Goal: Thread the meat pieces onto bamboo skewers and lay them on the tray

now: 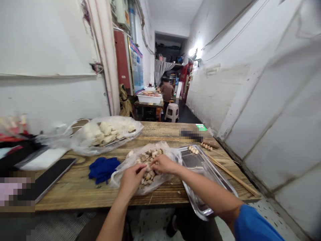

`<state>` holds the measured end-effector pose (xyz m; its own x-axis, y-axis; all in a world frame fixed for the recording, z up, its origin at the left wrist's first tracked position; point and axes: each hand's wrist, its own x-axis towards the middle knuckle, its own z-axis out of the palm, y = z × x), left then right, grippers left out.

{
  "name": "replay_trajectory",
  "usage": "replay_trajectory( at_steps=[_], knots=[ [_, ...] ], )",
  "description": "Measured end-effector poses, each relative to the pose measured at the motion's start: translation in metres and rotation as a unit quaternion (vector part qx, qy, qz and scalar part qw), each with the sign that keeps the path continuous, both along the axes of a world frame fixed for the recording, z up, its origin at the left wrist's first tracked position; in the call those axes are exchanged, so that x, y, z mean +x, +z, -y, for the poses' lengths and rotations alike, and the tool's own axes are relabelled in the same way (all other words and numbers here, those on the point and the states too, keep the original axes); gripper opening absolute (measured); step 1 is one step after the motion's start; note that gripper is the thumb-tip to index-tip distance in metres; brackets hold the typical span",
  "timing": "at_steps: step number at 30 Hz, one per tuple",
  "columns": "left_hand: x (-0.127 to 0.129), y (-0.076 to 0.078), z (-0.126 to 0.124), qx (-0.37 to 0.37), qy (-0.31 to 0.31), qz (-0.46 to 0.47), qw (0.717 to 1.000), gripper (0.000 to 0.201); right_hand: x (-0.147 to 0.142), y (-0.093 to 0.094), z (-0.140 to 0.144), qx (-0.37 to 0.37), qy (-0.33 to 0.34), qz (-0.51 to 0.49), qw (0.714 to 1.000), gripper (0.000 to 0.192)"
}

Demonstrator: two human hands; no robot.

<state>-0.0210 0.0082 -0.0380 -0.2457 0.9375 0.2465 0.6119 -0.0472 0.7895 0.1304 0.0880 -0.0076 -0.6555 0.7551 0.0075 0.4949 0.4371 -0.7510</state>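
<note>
Both the left hand and the right hand are pinching mushroom pieces inside the plastic bag, just beside the steel tray.

narrow white-walled corridor, wooden table, lit lamp.

A back-alley food-prep area of a small eatery: a rough wooden plank table carries clear plastic bags of cut food pieces, a shiny steel tray and thin bamboo skewers. Down the narrow white-walled passage stand a white plastic tub and a plastic stool.
</note>
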Motion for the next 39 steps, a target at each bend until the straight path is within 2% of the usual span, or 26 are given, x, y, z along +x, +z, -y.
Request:
replay_trajectory(
  at_steps=[5, 9, 13, 16, 18, 21, 23, 26, 29, 32, 34, 39],
  knots=[
    [0.006, -0.002, 0.003, 0.018, 0.017, 0.025, 0.999, 0.03, 0.004, -0.004, -0.006, -0.09, 0.028, -0.041, 0.995, 0.023],
    [0.005, -0.002, 0.003, 0.015, 0.024, 0.052, 0.998, 0.029, 0.003, -0.004, -0.006, -0.133, 0.033, -0.068, 0.988, 0.024],
    [0.011, -0.001, 0.004, 0.014, -0.007, 0.089, 0.996, 0.03, 0.0, -0.001, -0.003, -0.202, 0.026, -0.137, 0.97, 0.026],
    [0.021, -0.001, 0.004, 0.036, -0.018, 0.111, 0.993, 0.033, 0.0, -0.003, -0.002, -0.234, 0.038, -0.15, 0.96, 0.044],
    [0.027, -0.001, 0.004, 0.059, -0.006, 0.104, 0.993, 0.034, 0.001, -0.006, -0.001, -0.199, 0.082, -0.131, 0.968, 0.059],
    [0.031, -0.003, 0.004, 0.06, -0.024, 0.122, 0.99, 0.031, 0.003, -0.01, 0.001, -0.053, 0.159, -0.099, 0.981, 0.071],
    [0.031, -0.003, 0.004, 0.044, -0.046, 0.159, 0.985, 0.031, 0.004, -0.01, 0.003, 0.038, 0.192, -0.079, 0.977, 0.075],
    [0.029, -0.002, 0.004, 0.042, -0.05, 0.17, 0.983, 0.032, 0.004, -0.01, 0.007, 0.099, 0.223, -0.072, 0.967, 0.079],
    [0.028, 0.0, 0.004, 0.046, 0.0, 0.17, 0.984, 0.03, 0.002, -0.012, 0.007, 0.073, 0.179, -0.099, 0.976, 0.07],
    [0.025, 0.0, 0.003, 0.034, 0.04, 0.21, 0.976, 0.033, 0.0, -0.017, 0.005, -0.007, 0.092, -0.109, 0.99, 0.032],
    [0.024, 0.0, 0.003, 0.037, 0.037, 0.224, 0.973, 0.033, -0.001, -0.02, 0.004, -0.064, 0.079, -0.116, 0.988, 0.018],
    [0.021, -0.005, 0.002, 0.043, 0.035, 0.266, 0.962, 0.033, -0.002, -0.018, 0.006, -0.15, 0.081, -0.182, 0.968, 0.022]
  ],
)
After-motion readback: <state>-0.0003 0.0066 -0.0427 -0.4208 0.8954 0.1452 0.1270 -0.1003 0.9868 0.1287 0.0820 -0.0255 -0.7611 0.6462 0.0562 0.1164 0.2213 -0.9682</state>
